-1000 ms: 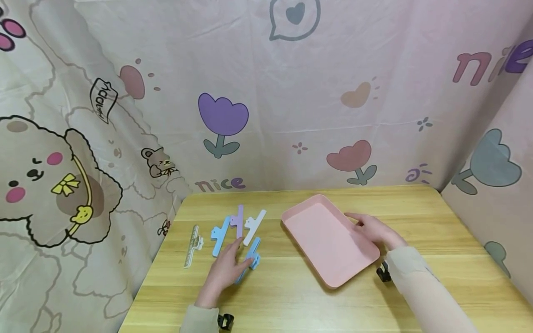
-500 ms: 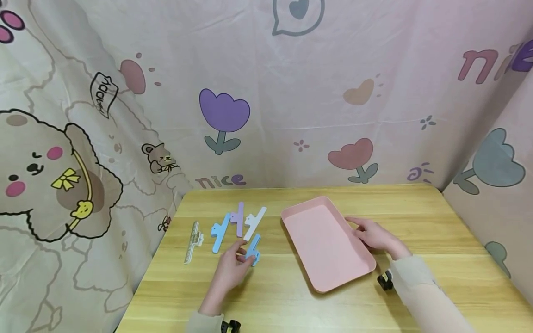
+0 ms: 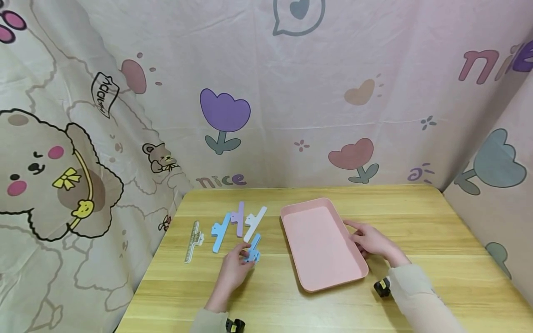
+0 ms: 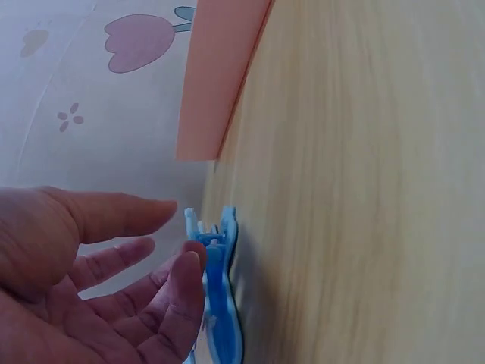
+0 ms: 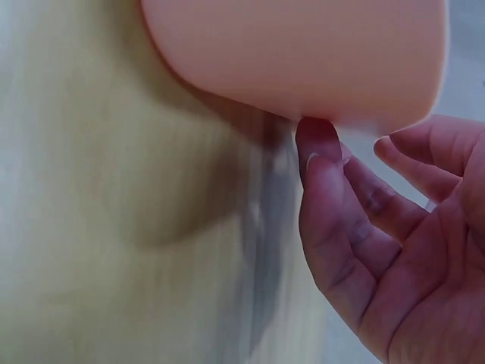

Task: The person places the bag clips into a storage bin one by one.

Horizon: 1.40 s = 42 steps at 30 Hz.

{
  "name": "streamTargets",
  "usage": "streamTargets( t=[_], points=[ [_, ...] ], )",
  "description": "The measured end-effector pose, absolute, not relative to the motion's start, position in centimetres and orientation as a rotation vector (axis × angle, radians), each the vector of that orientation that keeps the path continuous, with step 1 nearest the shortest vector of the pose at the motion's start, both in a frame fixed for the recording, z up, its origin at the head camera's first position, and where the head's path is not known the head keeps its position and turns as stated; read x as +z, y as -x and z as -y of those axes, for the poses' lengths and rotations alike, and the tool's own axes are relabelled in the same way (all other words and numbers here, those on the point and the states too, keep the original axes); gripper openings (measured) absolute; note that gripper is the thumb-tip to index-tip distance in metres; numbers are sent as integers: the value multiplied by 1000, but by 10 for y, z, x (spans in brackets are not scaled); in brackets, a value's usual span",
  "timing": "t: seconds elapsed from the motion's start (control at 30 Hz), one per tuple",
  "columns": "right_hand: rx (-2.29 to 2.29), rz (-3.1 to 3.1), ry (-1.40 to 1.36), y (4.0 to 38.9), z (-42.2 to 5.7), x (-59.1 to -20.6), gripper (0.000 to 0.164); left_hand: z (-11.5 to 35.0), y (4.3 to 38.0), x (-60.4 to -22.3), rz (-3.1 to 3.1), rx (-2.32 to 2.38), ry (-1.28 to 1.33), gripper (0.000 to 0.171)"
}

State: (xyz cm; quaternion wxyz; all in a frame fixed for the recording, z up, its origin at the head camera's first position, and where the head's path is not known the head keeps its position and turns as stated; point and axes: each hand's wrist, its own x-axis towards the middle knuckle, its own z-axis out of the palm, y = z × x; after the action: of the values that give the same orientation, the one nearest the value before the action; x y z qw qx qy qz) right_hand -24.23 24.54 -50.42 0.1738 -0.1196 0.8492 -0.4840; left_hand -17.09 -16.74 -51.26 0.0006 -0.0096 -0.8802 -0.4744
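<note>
In the head view a light blue ruler-shaped clip (image 3: 257,239) lies on the table in front of my left hand (image 3: 234,269). My left fingers are at its near part, covering some of it. Seen from the left wrist, the thumb and fingers are spread apart, with fingertips right beside the blue clip (image 4: 221,311). My right hand (image 3: 374,240) is at the right side of a pink rectangular tray (image 3: 322,249). In the right wrist view its fingertips touch the lower edge of the tray wall (image 5: 303,61), fingers loosely bent.
Left of the tray, several more clips lie spread out: a white clip (image 3: 255,224), a purple clip (image 3: 240,219), another blue clip (image 3: 220,232) and a clear clip (image 3: 193,243). A printed curtain (image 3: 275,138) stands behind the wooden table (image 3: 291,314).
The tray has turned, its near end swinging left, with my right hand at its side. My left hand has shifted slightly right, and the near blue clip has moved away from me and turned.
</note>
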Motion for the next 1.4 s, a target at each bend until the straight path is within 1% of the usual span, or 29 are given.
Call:
streamTargets(
  t=[0.2, 0.5, 0.63, 0.87, 1.13, 1.4],
  points=[
    [-1428, -2380, 302, 239, -241, -504, 54, 166, 178, -515, 2806, -1428, 44, 43],
    [-1535, -2306, 272, 235, -235, -509, 56, 166, 189, -516, 2818, -1444, 170, 44],
    [-1543, -2302, 243, 235, -233, -511, 56, 167, 190, -515, 2748, -1538, 124, 43],
    [-1537, -2349, 212, 232, -231, -513, 54, 167, 188, -516, 2685, -1570, -58, 37],
    [-1553, -2322, 212, 231, -232, -513, 54, 166, 189, -521, 2721, -1859, -21, 50],
    [-1603, -2284, 246, 233, -233, -516, 56, 163, 192, -519, 2722, -1918, -71, 54]
  ],
)
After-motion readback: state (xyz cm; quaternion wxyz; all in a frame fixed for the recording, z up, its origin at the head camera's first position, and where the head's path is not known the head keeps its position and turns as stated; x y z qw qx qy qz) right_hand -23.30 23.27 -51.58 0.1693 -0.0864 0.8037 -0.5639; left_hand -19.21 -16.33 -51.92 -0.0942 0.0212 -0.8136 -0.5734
